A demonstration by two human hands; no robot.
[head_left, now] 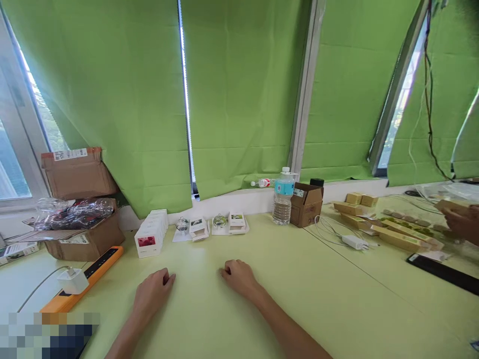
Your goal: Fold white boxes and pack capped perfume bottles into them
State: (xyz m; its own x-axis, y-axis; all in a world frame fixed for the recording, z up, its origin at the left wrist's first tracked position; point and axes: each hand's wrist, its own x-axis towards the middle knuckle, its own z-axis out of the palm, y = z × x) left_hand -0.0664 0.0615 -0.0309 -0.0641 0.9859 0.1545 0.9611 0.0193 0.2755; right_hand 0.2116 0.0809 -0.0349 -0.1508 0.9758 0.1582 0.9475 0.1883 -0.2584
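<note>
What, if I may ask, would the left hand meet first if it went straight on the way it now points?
Probably the small white card box ahead of the left hand, though depth is unclear and the glass ornament beside it could come first.

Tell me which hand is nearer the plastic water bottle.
The right hand is nearer: it lies in front of the plastic water bottle and a little to its left. The left hand lies farther left of the bottle.
</note>
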